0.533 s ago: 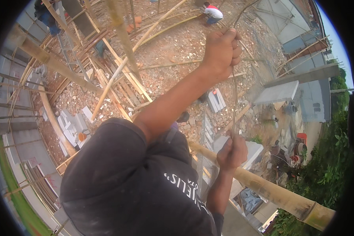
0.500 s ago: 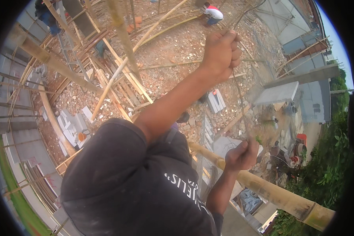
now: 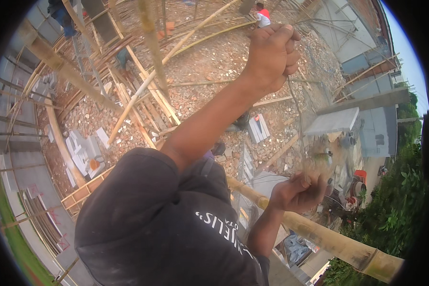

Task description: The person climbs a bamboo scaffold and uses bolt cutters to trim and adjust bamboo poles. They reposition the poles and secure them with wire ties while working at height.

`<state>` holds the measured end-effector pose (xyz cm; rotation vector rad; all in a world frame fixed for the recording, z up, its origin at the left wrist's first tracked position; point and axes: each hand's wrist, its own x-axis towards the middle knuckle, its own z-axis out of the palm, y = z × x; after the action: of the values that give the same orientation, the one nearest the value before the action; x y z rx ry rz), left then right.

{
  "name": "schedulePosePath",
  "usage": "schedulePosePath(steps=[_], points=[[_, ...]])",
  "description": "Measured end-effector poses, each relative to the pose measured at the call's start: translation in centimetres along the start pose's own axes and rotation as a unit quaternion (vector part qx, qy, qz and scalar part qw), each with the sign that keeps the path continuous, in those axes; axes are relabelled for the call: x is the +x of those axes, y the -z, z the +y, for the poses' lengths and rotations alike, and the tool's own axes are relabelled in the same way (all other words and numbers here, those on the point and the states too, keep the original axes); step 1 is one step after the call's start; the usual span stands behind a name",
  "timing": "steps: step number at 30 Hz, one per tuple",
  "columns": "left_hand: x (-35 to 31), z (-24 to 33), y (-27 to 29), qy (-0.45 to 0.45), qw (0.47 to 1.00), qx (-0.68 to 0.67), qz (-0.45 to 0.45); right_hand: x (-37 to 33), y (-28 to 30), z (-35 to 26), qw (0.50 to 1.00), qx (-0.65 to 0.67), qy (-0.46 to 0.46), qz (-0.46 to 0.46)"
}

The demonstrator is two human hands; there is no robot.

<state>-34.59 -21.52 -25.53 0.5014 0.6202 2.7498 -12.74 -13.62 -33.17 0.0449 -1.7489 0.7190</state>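
Note:
My left hand (image 3: 271,55) is raised at the top centre, its fingers closed in a fist round a thin dark strand (image 3: 298,106), a wire or cord. The strand runs down from the fist to my right hand (image 3: 298,191), which pinches it between thumb and fingers. More of a thin dark line reaches out beyond the left fist toward the upper right. Just below my right hand, a thick bamboo pole (image 3: 329,232) slants across. The right fingertips are partly blurred.
Far below lies rubble-strewn ground (image 3: 214,107) with pale blocks (image 3: 83,152). Bamboo poles and timber (image 3: 143,90) criss-cross at left. A person in red and white (image 3: 262,16) is at the top; another person (image 3: 62,19) stands upper left. Green foliage (image 3: 395,205) edges the right.
My left hand has risen slightly. My right hand has shifted a little to the right and turned, its fingers stretching further right. The strand stays between both hands.

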Motion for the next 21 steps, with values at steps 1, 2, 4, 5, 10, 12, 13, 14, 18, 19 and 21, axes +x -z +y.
schedulePosePath(steps=[1, 2, 4, 5, 10, 12, 13, 14, 18, 19, 21], points=[[-0.3, 0.2, 0.0, 0.002, 1.000, -0.003, 0.000, 1.7, -0.6, 1.0, 0.987, 0.024, -0.062, 0.143], [-1.2, 0.6, -0.7, 0.016, 1.000, -0.008, -0.005, 2.6, -0.3, 3.5, 0.985, -0.034, -0.098, 0.136], [-2.3, 0.5, -2.1, 0.023, 0.999, -0.009, -0.032, 2.6, -0.1, 8.0, 0.975, -0.204, -0.084, 0.035], [-2.5, 0.3, -2.6, 0.025, 0.999, -0.007, -0.046, 2.1, -0.4, 9.5, 0.950, -0.306, -0.034, -0.059], [-0.9, -2.8, -3.0, 0.044, 0.996, 0.062, -0.057, -4.4, -3.3, 3.3, 0.907, -0.050, -0.027, -0.417], [0.3, -3.4, -1.4, 0.040, 0.996, 0.079, -0.028, -1.3, -1.7, -1.4, 0.916, -0.007, 0.048, -0.399], [0.6, -3.3, -0.6, 0.038, 0.996, 0.082, -0.009, -0.3, -0.4, -2.0, 0.930, -0.025, 0.087, -0.357], [0.7, -3.4, -0.4, 0.041, 0.996, 0.076, 0.004, -0.6, 0.8, -0.9, 0.974, -0.072, 0.051, -0.208], [-1.0, -3.2, -1.4, 0.051, 0.994, 0.094, 0.010, 0.9, 3.4, 4.3, 0.986, 0.049, -0.105, 0.118], [-0.9, -3.1, -1.3, 0.038, 0.994, 0.103, 0.010, 1.1, 3.7, 4.7, 0.989, 0.033, -0.094, 0.110], [-0.4, -2.8, -0.7, 0.017, 0.993, 0.116, 0.022, 0.4, 4.7, 4.4, 0.995, 0.010, -0.091, -0.046]])
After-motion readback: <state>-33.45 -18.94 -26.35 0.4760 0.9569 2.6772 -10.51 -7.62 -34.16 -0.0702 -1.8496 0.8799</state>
